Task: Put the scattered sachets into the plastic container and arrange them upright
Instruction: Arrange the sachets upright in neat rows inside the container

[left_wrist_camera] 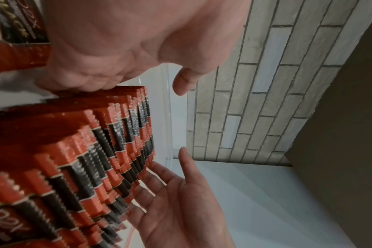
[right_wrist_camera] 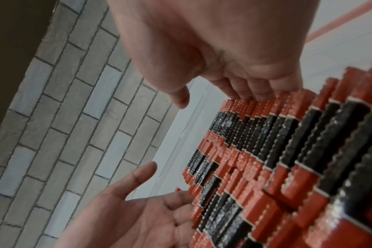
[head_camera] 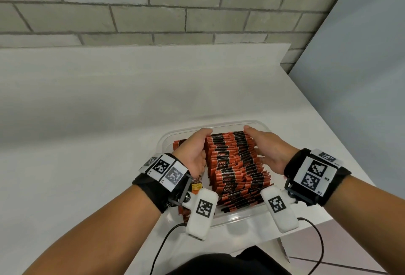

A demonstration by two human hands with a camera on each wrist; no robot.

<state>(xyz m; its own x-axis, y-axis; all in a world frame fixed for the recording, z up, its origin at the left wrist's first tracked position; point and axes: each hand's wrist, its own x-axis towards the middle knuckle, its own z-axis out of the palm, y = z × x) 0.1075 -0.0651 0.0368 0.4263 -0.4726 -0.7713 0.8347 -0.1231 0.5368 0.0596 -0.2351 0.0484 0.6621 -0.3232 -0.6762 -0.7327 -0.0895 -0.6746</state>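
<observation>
I have the block of orange-and-black sachets (head_camera: 235, 165) squeezed between my two palms inside the clear plastic container (head_camera: 258, 124), low and centre in the head view. My left hand (head_camera: 194, 150) presses flat on the block's left side with fingers fairly straight and thumb free; my right hand (head_camera: 266, 149) does the same on the right, fingers spread along the sachet edges. To do this well, I think I should push evenly from both sides, keep the palms low so the bottom edges don't splay, and tap the tops level, since the rows step unevenly. The container holds nearly all the sachets standing on edge; a few (head_camera: 178, 143) lie behind my left hand at the left wall, and one seems to lie by my left wrist. The container sits on the white bench (head_camera: 87, 121).
</observation>
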